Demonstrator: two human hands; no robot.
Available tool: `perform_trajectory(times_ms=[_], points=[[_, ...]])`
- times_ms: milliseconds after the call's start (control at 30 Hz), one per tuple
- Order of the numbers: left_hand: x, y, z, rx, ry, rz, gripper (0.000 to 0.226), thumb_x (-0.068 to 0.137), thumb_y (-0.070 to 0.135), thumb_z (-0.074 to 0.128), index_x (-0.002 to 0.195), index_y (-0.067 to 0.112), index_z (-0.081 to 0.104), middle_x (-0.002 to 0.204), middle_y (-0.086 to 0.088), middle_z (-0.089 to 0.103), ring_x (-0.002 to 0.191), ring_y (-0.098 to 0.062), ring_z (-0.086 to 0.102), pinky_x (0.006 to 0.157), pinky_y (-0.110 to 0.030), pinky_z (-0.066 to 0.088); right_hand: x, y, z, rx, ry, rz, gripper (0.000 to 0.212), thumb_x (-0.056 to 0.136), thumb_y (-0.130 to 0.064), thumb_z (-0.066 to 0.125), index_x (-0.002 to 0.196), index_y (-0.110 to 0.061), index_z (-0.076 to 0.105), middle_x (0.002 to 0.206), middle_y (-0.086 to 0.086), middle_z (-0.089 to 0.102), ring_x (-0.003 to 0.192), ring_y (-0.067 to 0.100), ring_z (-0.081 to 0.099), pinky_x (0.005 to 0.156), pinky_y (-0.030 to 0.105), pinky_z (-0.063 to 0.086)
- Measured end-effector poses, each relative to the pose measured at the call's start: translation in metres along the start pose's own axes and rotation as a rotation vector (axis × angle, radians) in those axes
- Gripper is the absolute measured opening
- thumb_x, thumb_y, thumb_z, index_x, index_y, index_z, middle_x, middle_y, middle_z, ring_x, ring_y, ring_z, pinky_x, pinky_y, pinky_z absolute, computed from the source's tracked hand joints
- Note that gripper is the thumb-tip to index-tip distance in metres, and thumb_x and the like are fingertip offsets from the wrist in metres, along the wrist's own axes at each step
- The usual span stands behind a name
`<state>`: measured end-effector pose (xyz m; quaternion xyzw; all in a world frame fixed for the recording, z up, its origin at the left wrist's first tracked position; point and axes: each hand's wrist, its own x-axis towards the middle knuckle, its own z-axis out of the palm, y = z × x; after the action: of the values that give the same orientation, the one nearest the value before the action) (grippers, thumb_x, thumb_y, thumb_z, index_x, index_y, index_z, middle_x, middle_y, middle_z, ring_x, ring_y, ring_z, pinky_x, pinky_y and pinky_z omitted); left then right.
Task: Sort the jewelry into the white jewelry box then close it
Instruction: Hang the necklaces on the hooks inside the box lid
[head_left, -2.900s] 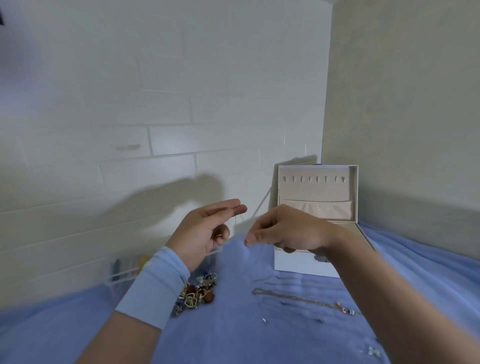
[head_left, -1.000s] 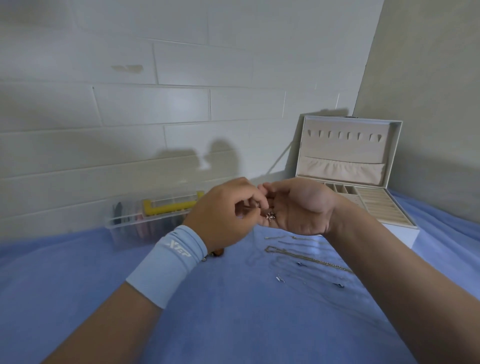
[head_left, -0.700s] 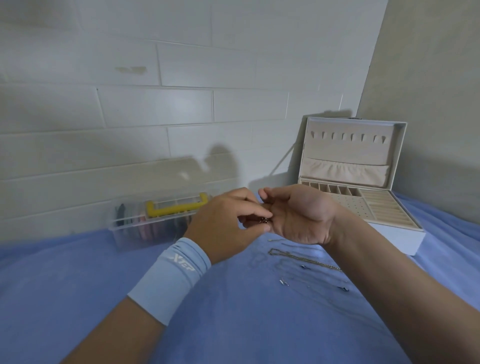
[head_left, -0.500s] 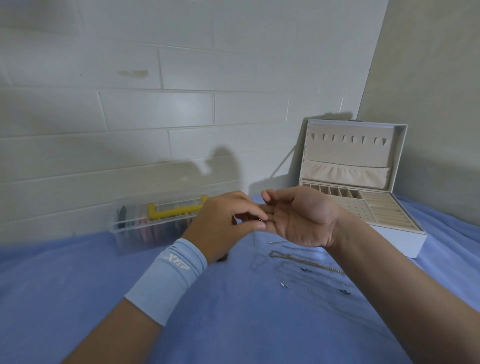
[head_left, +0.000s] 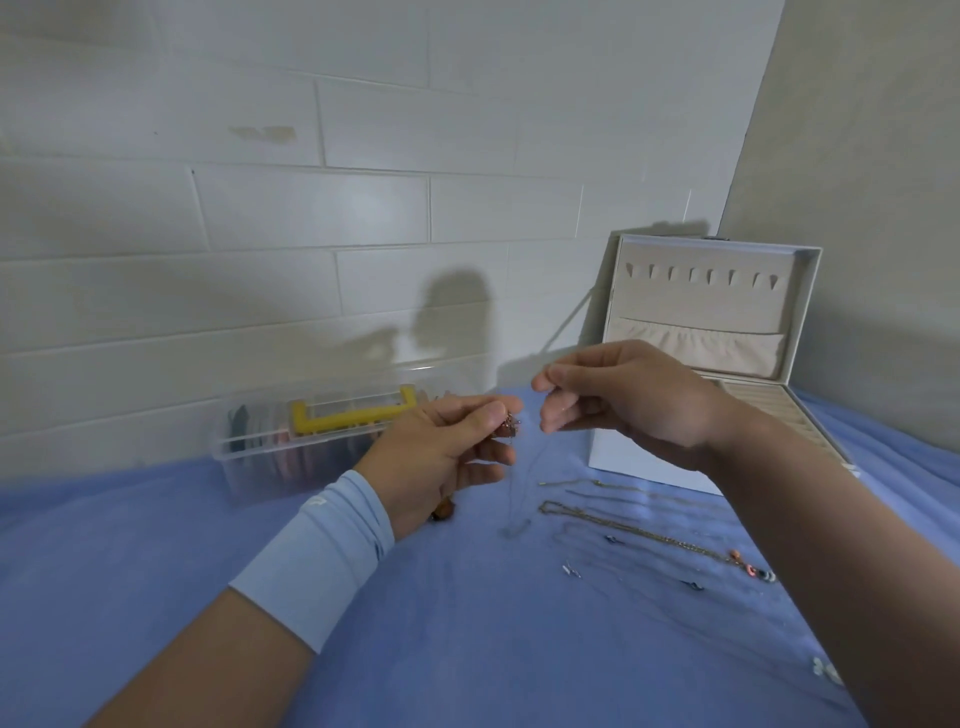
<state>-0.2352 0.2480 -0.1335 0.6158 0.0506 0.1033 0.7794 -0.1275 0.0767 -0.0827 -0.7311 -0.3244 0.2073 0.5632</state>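
Silvery chain (head_left: 509, 428) dangles, pinched in my left hand (head_left: 441, 452); right hand (head_left: 623, 410) half-curled, grip unclear — next, steady it and hang it in the box (head_left: 706, 301).

Against the white painted brick wall (head_left: 311, 208) we find a clear plastic storage box (head_left: 249, 467) on the blue sheet (head_left: 467, 623), a yellow handle (head_left: 353, 415) on its lid and what may be coloured discs inside, though the plastic blurs them. We note a brownish scuff (head_left: 262, 133) high on the bricks, soft shadows (head_left: 457, 312) lower down, and a plain beige wall (head_left: 857, 156) meeting the bricks in the corner at right.
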Motion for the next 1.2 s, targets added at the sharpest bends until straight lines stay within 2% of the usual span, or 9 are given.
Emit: perform_trajectory(times_ms=[133,200,333,600,900,967,1033,1133,1200], points=[[0.001,-0.003,-0.002,0.011,-0.020,-0.041,0.018,0.097,0.015,0.057,0.096,0.013,0.075,0.081,0.000,0.073,0.063,-0.011,0.067,0.056,-0.019,0.055,0.002,0.004,0.002,-0.089,-0.056,0.001,0.027,0.104,-0.018,0.053,0.096,-0.004,0.075,0.060,0.001,0.046,0.050,0.016,0.044,0.066,0.034,0.054],[0.001,-0.005,-0.003,0.020,-0.014,-0.050,0.018,0.097,0.015,0.058,0.096,0.013,0.075,0.082,-0.002,0.074,0.064,-0.012,0.069,0.057,-0.019,0.056,0.001,0.004,0.004,-0.193,-0.064,-0.010,0.028,0.103,-0.023,0.054,0.094,-0.008,0.076,0.060,-0.003,0.035,0.050,0.014,0.030,0.056,0.029,0.042],[0.002,-0.007,-0.005,0.033,-0.015,-0.058,0.015,0.095,0.013,0.060,0.099,0.009,0.074,0.085,-0.005,0.075,0.065,-0.013,0.070,0.058,-0.020,0.058,-0.002,-0.001,0.005,-0.381,-0.079,-0.038,0.025,0.101,-0.025,0.059,0.087,-0.021,0.079,0.060,-0.003,0.030,0.051,0.014,0.024,0.047,0.022,0.031],[0.004,-0.007,-0.009,0.054,-0.066,-0.029,0.014,0.095,0.006,0.059,0.098,0.007,0.073,0.087,-0.006,0.075,0.066,-0.013,0.068,0.059,-0.022,0.058,-0.008,-0.008,0.004,-0.484,-0.074,-0.140,0.015,0.094,-0.014,0.069,0.098,-0.003,0.078,0.043,-0.017,0.051,0.039,-0.001,0.046,0.043,0.008,0.035],[0.006,-0.009,-0.010,0.051,-0.044,-0.044,0.012,0.094,0.004,0.060,0.092,0.006,0.072,0.082,-0.006,0.073,0.059,-0.013,0.064,0.055,-0.023,0.056,-0.005,-0.006,0.004,-0.395,0.012,-0.189,0.012,0.088,-0.011,0.073,0.095,-0.001,0.078,0.044,-0.015,0.056,0.036,-0.001,0.047,0.041,0.006,0.034],[0.006,-0.009,-0.010,0.055,-0.038,-0.054,0.011,0.094,0.004,0.061,0.093,0.006,0.072,0.082,-0.007,0.074,0.059,-0.013,0.064,0.054,-0.023,0.056,-0.004,-0.005,0.005,-0.393,0.018,-0.204,0.011,0.087,-0.014,0.075,0.091,-0.004,0.079,0.050,-0.006,0.059,0.034,0.003,0.041,0.039,0.007,0.030],[0.006,-0.009,-0.011,0.066,-0.030,-0.059,0.011,0.094,0.005,0.062,0.094,0.005,0.072,0.084,-0.007,0.074,0.059,-0.013,0.064,0.054,-0.023,0.057,-0.004,-0.003,0.006,-0.426,0.015,-0.210,0.009,0.086,-0.017,0.078,0.090,-0.009,0.080,0.062,0.020,0.060,0.036,0.005,0.032,0.041,0.008,0.026],[0.006,-0.009,-0.011,0.082,-0.025,-0.061,0.010,0.093,0.005,0.063,0.094,0.006,0.073,0.085,-0.007,0.075,0.059,-0.013,0.064,0.055,-0.023,0.057,-0.003,-0.002,0.006,-0.405,-0.003,-0.216,0.008,0.088,-0.008,0.074,0.091,-0.002,0.078,0.051,-0.009,0.062,0.034,0.000,0.044,0.040,0.007,0.032],[0.005,-0.009,-0.011,0.094,-0.030,-0.066,0.010,0.093,0.006,0.063,0.095,0.006,0.073,0.086,-0.007,0.075,0.060,-0.012,0.064,0.055,-0.023,0.057,-0.004,-0.002,0.007,-0.405,-0.024,-0.223,0.009,0.089,-0.003,0.071,0.096,0.002,0.076,0.045,-0.018,0.058,0.035,-0.003,0.049,0.041,0.005,0.036]])
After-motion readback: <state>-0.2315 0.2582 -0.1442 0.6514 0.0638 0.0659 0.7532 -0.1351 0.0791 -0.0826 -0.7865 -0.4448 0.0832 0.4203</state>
